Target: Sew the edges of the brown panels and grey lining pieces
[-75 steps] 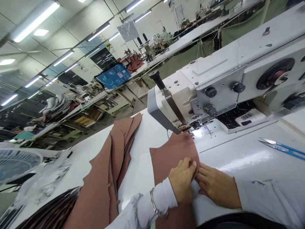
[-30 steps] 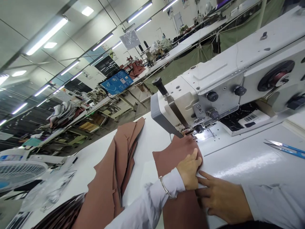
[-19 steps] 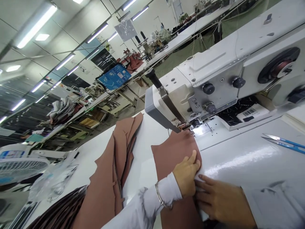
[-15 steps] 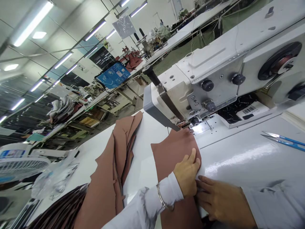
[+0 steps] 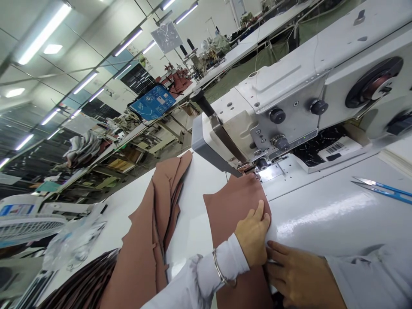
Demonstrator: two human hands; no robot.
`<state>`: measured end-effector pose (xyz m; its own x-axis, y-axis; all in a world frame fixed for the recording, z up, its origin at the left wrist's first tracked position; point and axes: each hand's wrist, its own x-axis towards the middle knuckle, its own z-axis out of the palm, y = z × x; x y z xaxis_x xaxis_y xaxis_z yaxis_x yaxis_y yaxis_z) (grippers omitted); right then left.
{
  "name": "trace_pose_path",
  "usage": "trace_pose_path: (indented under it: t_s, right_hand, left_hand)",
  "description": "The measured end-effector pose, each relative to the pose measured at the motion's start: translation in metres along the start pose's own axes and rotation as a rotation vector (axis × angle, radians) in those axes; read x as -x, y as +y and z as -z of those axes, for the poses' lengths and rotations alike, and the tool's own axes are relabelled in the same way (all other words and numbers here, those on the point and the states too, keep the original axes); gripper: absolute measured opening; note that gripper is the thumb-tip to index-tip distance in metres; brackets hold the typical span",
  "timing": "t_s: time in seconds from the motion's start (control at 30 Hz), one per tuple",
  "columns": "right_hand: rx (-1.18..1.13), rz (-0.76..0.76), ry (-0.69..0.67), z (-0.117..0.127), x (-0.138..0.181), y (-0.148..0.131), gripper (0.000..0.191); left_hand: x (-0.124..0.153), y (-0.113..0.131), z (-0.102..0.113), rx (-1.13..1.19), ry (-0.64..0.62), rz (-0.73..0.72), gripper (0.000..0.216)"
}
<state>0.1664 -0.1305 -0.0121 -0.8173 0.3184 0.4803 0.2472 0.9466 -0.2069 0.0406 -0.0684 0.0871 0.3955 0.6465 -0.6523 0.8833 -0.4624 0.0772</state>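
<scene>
A reddish-brown fabric piece (image 5: 230, 206) lies on the white table, its far end under the presser foot (image 5: 246, 168) of a white sewing machine (image 5: 289, 98). My left hand (image 5: 252, 234) presses flat on the fabric's right edge, fingers together and pointing toward the needle. My right hand (image 5: 299, 274) lies beside it on the table, fingers stretched out and touching the same edge. Both wrists wear white sleeves; a bangle sits on the left one.
A stack of matching brown pieces (image 5: 154, 223) lies to the left on the table (image 5: 322, 214). Blue-handled thread snips (image 5: 380, 189) rest at the right. A fan (image 5: 28, 219) and clear plastic bag (image 5: 74, 240) sit at far left. Other worktables stretch behind.
Since 2.5 s ago both hands stopped pinching the fabric edge together; the left hand slid forward and flattened on the fabric, the right hand dropped back. The camera view shifted slightly.
</scene>
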Motion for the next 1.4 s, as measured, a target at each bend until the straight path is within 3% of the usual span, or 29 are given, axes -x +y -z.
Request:
trace_pose_path:
  t_s: [0.27,0.93,1.07,1.17,1.4]
  right_hand:
    - [-0.029,0.020,-0.048,0.002,-0.002,0.004,0.024]
    - [-0.115,-0.010,-0.009,0.011,-0.006,0.006,0.016]
    - [-0.056,-0.025,-0.040,0.011,-0.006,0.003,0.012]
    - [-0.064,-0.030,-0.036,0.010,-0.006,0.002,0.009]
    - [-0.117,-0.103,-0.022,0.008,-0.006,0.006,0.008]
  left_hand:
    - [0.000,-0.002,0.002,0.002,-0.003,-0.002,0.077]
    - [0.001,-0.005,-0.003,-0.010,0.016,-0.026,0.078]
    - [-0.003,-0.008,-0.011,0.025,0.217,-0.072,0.064]
    - [-0.012,-0.010,-0.020,0.117,0.407,-0.072,0.068]
    - [-0.032,-0.012,-0.033,0.086,0.592,-0.033,0.060]
